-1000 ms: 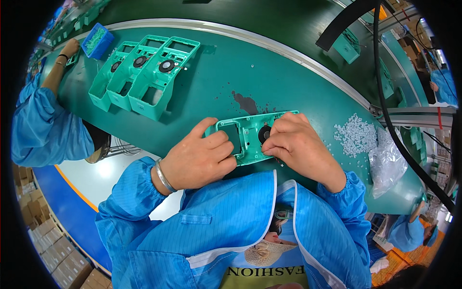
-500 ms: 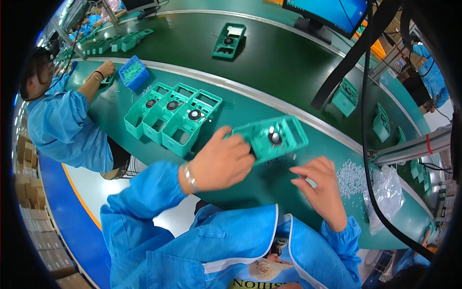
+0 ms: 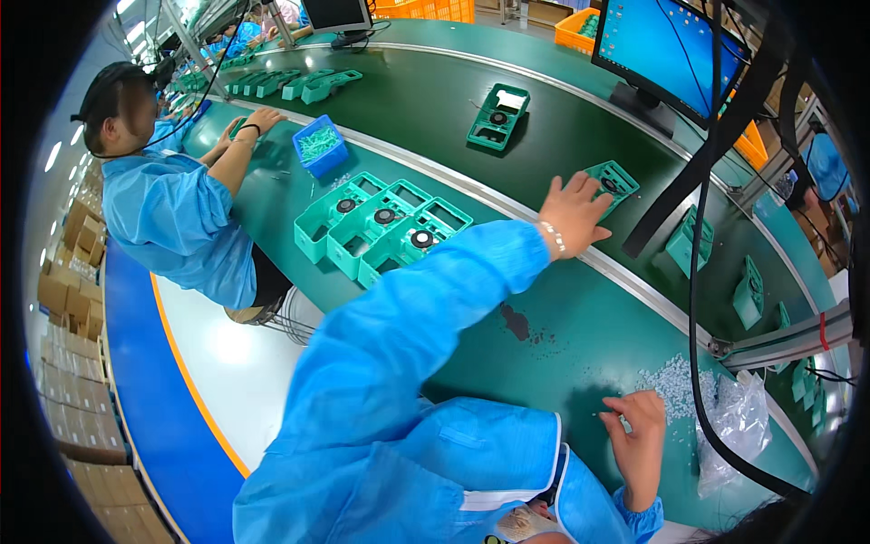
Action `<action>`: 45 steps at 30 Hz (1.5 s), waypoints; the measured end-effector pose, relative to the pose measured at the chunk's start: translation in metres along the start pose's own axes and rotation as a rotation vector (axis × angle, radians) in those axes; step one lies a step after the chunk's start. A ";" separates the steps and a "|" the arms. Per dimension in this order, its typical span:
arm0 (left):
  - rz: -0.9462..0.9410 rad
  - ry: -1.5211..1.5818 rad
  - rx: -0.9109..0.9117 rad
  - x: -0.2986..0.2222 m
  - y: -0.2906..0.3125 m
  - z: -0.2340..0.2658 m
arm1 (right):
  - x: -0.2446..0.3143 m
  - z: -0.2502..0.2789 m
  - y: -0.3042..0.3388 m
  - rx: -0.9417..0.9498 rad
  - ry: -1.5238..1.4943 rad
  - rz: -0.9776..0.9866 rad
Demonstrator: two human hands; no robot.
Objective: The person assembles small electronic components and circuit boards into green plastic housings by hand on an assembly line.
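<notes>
My left hand [image 3: 573, 216] is stretched over the metal rail to the conveyor, fingers spread. Right by its fingertips a green plastic housing [image 3: 618, 184] lies on the belt, its near part hidden by the hand. Low on the right, my right hand [image 3: 639, 440] hovers over the bench with thumb and fingers drawn into a pinch. Whatever sits between those fingertips is too small to name. Beside it lies a pile of small pale pieces [image 3: 669, 385], next to a clear plastic bag [image 3: 736, 422].
Three green housings with round black parts [image 3: 384, 216] stand together on the bench, behind my left sleeve. A blue bin of green pieces [image 3: 319, 145] is beyond them. More housings [image 3: 498, 118] ride the belt. A co-worker [image 3: 177, 199] works at left; a black cable [image 3: 696, 299] hangs at right.
My left hand has carried a green housing from the bench to the belt and opened. My right hand has drawn back toward me. The whole view has shifted.
</notes>
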State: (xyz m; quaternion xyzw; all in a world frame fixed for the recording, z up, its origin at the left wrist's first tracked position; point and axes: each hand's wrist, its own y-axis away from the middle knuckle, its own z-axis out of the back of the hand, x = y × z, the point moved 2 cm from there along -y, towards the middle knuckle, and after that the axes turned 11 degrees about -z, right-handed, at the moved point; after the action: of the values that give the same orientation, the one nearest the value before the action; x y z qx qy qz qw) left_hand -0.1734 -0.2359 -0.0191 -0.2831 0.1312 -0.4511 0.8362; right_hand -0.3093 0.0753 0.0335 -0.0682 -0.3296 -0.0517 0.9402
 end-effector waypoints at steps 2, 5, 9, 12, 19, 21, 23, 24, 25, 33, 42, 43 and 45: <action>0.000 0.057 0.205 -0.010 0.010 0.054 | -0.012 0.006 0.012 -0.034 -0.034 -0.093; 0.067 -0.048 0.452 0.003 0.060 0.130 | -0.032 0.018 0.036 -0.190 0.105 -0.098; 0.031 -0.221 0.414 0.028 0.177 0.205 | -0.056 0.034 0.030 -0.266 0.135 -0.098; 0.013 -0.248 0.371 0.028 0.210 0.209 | -0.067 0.034 0.021 -0.340 0.186 -0.162; -0.013 0.051 0.305 -0.024 0.210 0.184 | -0.076 0.017 0.010 -0.388 0.204 -0.100; -0.056 0.105 0.308 -0.052 0.202 0.184 | -0.079 0.012 0.002 -0.383 0.224 -0.078; -0.096 0.156 0.308 -0.072 0.196 0.184 | -0.082 0.008 -0.006 -0.386 0.242 -0.039; -0.116 0.207 0.305 -0.080 0.195 0.184 | -0.082 0.007 -0.010 -0.381 0.242 -0.036; -0.137 0.258 0.300 -0.086 0.194 0.183 | -0.080 0.007 -0.014 -0.383 0.271 -0.027; -0.219 0.251 0.317 -0.100 0.196 0.177 | -0.081 0.001 -0.023 -0.339 0.418 0.015; -0.214 0.289 0.313 -0.104 0.191 0.179 | -0.080 -0.004 -0.026 -0.371 0.511 0.121; -0.224 0.300 0.305 -0.103 0.191 0.178 | -0.081 -0.004 -0.026 -0.362 0.481 0.045; -0.222 0.294 0.278 -0.105 0.192 0.175 | -0.077 -0.001 -0.022 -0.355 0.449 0.020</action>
State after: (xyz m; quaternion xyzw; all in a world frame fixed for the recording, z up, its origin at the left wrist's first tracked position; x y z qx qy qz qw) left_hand -0.0186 -0.0039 0.0041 -0.1091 0.1563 -0.5903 0.7843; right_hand -0.3720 0.0575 -0.0135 -0.2217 -0.0982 -0.1133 0.9635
